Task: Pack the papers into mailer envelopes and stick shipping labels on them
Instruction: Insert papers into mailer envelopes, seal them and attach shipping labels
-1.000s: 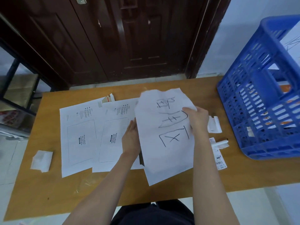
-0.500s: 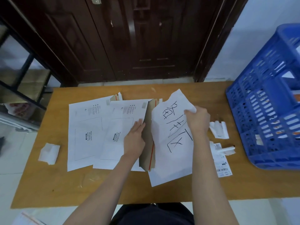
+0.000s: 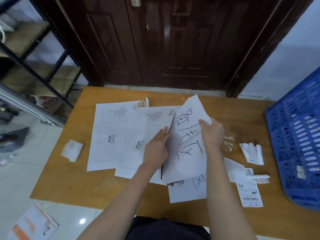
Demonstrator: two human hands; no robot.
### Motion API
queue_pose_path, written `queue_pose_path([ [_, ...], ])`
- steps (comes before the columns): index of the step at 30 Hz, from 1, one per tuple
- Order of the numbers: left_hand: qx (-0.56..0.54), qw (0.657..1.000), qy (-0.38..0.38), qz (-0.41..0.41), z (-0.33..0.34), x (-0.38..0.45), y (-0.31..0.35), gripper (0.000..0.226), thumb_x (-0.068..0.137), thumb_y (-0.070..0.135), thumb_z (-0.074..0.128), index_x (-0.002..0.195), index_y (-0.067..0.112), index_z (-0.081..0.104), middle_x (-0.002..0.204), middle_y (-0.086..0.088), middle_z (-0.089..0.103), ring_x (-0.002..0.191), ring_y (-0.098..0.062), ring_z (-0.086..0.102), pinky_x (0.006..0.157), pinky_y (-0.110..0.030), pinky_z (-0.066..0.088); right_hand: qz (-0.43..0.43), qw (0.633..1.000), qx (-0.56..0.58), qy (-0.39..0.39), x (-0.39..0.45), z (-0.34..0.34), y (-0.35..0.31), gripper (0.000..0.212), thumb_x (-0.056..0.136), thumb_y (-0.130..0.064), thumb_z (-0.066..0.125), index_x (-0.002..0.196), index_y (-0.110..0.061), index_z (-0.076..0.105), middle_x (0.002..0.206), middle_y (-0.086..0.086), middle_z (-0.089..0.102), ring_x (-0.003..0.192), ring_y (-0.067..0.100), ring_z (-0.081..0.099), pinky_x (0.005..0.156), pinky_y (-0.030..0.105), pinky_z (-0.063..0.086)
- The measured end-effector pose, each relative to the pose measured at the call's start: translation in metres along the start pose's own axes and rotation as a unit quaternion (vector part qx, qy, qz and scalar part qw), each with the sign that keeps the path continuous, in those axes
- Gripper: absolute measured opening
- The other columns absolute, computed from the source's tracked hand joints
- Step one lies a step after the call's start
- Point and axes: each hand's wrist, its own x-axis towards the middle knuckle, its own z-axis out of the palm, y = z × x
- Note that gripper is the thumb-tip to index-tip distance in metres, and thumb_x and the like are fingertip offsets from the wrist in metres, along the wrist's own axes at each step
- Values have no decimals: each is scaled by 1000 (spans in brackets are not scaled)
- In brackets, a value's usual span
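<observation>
Two mailer envelopes lie at frame centre-left: a flat one (image 3: 109,135) and an open one (image 3: 147,135). The open envelope's mouth is held apart by the left hand (image 3: 156,149), fingers straight. At centre, the marked paper (image 3: 187,144) is pinched at its top edge by the right hand (image 3: 212,134). For a clean insertion, the sheet's edge should be aligned with the mouth and slid in flat. A shipping label (image 3: 249,193) waits lower right.
</observation>
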Motion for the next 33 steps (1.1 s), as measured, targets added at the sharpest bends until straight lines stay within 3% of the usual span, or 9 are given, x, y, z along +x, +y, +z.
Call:
queue_pose_path([
  [7, -21, 1000, -14, -10, -13, 6, -5, 65, 87, -1, 42, 145, 27, 38, 153, 20, 24, 142, -2, 23, 99, -29, 46, -76, 997, 12, -4, -5, 10, 9, 27, 90, -28, 61, 106, -8, 69, 97, 13, 71, 79, 24, 57, 63, 26, 34],
  [11, -37, 999, -22, -17, -15, 6, -5, 65, 87, 0, 43, 144, 28, 39, 153, 20, 26, 142, -3, 25, 101, -32, 45, -82, 996, 18, -11, -3, 10, 12, 31, 90, -30, 61, 109, -7, 69, 100, 9, 72, 82, 20, 60, 70, 25, 40],
  [15, -25, 999, -30, -20, -15, 6, -5, 64, 87, 1, 44, 145, 29, 38, 154, 22, 23, 142, -2, 24, 101, -32, 45, -66, 997, 46, -20, -2, 11, 16, 32, 90, -30, 62, 111, -6, 67, 106, 5, 71, 97, 23, 63, 81, 30, 47],
  [18, -12, 999, -41, -12, -16, 5, -9, 64, 88, 1, 44, 145, 29, 38, 154, 22, 22, 143, -2, 22, 102, -31, 44, -74, 995, 56, -27, -1, 6, 18, 20, 91, -25, 62, 101, -9, 69, 94, 1, 70, 84, 19, 62, 72, 27, 44],
  [22, 3, 999, -41, -16, -15, 2, -7, 62, 91, 3, 43, 146, 30, 35, 155, 23, 17, 144, -2, 19, 100, -28, 44, -86, 995, 47, -20, 2, 6, 18, 15, 90, -26, 61, 91, -13, 69, 81, -2, 68, 77, 22, 62, 68, 32, 48],
  [25, 6, 999, -45, -20, -14, 2, -5, 64, 90, 2, 43, 147, 29, 33, 156, 22, 15, 144, -1, 16, 99, -26, 43, -101, 994, 37, -8, 0, 8, 20, 15, 90, -25, 62, 89, -11, 69, 81, 0, 68, 71, 20, 58, 59, 25, 41],
  [27, -5, 999, -38, -24, -14, 2, -4, 65, 89, 0, 43, 147, 29, 35, 156, 22, 18, 144, -1, 17, 98, -27, 44, -108, 992, 59, -6, -4, 9, 19, 16, 90, -23, 62, 92, -9, 70, 82, -2, 67, 72, 16, 58, 61, 23, 40],
  [31, -21, 999, -15, -35, -13, 4, 0, 65, 88, 0, 42, 146, 29, 37, 155, 20, 22, 143, -3, 22, 99, -28, 44, -74, 993, 91, -12, -14, 17, 20, 20, 90, -24, 62, 95, -6, 69, 88, 3, 69, 78, 17, 60, 69, 27, 44],
  [33, -27, 999, -3, -37, -13, 5, 2, 65, 89, -1, 42, 146, 29, 36, 155, 19, 23, 143, -4, 23, 100, -30, 44, -7, 994, 93, -51, -13, 20, 20, 26, 86, -30, 66, 99, -8, 70, 97, 4, 70, 86, 18, 62, 77, 30, 49],
])
